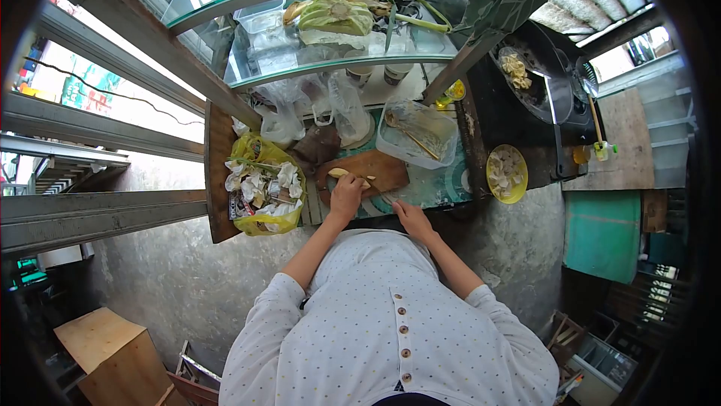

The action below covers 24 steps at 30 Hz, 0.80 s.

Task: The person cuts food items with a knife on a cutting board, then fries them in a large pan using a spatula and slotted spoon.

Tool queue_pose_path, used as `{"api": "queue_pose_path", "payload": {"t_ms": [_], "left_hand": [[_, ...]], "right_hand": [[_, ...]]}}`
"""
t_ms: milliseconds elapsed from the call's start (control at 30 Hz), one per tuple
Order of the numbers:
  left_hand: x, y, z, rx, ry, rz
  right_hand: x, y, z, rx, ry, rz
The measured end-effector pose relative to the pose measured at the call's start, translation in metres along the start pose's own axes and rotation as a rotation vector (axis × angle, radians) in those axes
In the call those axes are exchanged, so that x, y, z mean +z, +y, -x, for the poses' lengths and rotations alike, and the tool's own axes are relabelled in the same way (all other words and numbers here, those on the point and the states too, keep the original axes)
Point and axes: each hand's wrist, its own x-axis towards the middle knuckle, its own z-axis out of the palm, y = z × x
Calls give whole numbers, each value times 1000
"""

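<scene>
On the counter lies a brown wooden cutting board (387,169) with a few pale yellow food pieces (338,172) on it. My left hand (346,194) is over the board's left part, its fingers bent down beside the pieces; whether they grip one is hidden. My right hand (412,217) is closed at the counter's front edge, right of the board's lower side, around something thin that I cannot make out. Behind the board's right end sits a clear plastic container (417,120) with a utensil in it.
A yellow bag of scraps (264,188) stands at the left. To the right are a yellow bowl (508,174) with pale pieces and a wok (532,75) on the stove. Glass shelves with a cabbage (336,15) rise behind the counter.
</scene>
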Motion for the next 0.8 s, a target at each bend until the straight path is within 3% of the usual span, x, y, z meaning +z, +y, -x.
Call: {"api": "queue_pose_path", "payload": {"t_ms": [133, 333, 500, 600, 800], "left_hand": [[-1, -1, -1, 7, -10, -20], [-1, 3, -8, 114, 22, -97], [9, 5, -21, 210, -92, -174], [18, 1, -27, 221, -71, -219], [14, -8, -30, 275, 3, -169]], "right_hand": [[-11, -8, 1, 42, 14, 105], [-12, -7, 8, 7, 127, -52], [-13, -12, 13, 137, 139, -209], [-6, -8, 11, 5, 267, -228], [-10, -9, 10, 35, 245, -226]]}}
